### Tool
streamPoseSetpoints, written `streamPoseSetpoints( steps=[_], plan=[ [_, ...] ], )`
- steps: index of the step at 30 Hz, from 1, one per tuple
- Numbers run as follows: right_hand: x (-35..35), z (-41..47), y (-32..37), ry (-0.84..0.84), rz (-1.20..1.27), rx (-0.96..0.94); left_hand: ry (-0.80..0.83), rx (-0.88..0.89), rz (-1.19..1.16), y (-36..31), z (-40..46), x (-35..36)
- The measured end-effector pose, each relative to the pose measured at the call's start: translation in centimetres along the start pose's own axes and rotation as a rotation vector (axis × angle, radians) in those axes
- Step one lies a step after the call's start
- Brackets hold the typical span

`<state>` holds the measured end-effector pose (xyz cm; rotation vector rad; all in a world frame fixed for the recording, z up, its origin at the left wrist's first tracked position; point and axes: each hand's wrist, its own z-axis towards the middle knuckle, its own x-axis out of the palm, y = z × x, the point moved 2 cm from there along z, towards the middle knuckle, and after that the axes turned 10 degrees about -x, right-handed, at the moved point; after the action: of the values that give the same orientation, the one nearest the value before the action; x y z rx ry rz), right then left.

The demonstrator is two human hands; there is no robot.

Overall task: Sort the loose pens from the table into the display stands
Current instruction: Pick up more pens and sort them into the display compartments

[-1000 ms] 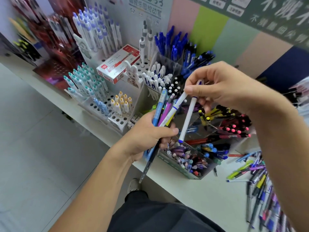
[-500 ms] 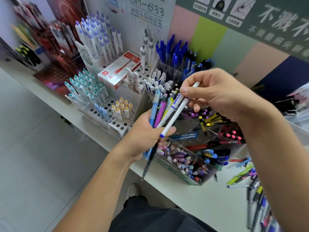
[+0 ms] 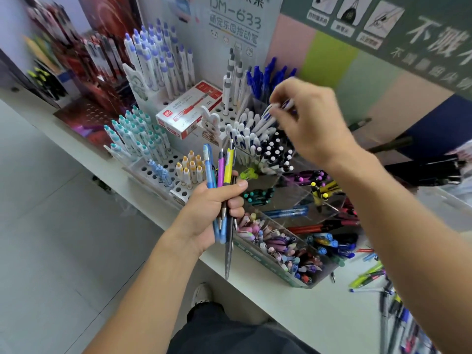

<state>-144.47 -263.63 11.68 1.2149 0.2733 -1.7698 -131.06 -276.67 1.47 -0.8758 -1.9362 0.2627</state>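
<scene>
Where stands crowd: red box (image 3: 189, 108) behind.

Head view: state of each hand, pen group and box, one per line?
Left hand: grips a pen bundle, upright, off the table.
Right hand: pinches a white pen, tilted, over the white-pen bin.
Red box: closed, lying on the peg stand.
Loose pens: lying flat on the table, unsorted.

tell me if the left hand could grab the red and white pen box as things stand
Probably not: the left hand already grips a bundle of pens, so no fingers are free, though the pen box lies uncovered.
</scene>
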Motion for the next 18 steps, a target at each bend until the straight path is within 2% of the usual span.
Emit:
streamPoseSetpoints(
  steps=[4,7,11,13,16,17,18],
  plan=[
    [4.6,-0.7,-0.6,0.25,-0.117,0.002,0.029,-0.049,-0.14,-0.1,0.1,-0.3],
    [6.0,-1.6,-0.2,0.331,-0.28,-0.04,0.005,-0.08,-0.169,-0.1,0.1,-0.4],
    [5.7,-2.1,0.1,0.45,-0.337,0.019,0.032,-0.111,-0.197,0.0,-0.2,-0.1],
    [4.4,-2.7,0.8,0.391,-0.21,0.068,0.079,-0.118,-0.184,0.1,-0.5,0.1],
    [0.6,-4.5,2.0,0.058,0.05,0.204,0.178,-0.133,-0.096,0.2,-0.9,0.4],
    [-0.3,-5.3,2.1,0.069,0.161,0.293,0.211,-0.141,-0.055,0.4,-1.0,0.7],
    [-0.9,-6.1,2.4,0.159,0.29,0.381,0.226,-0.141,-0.017,0.7,-1.0,1.1]
  ],
)
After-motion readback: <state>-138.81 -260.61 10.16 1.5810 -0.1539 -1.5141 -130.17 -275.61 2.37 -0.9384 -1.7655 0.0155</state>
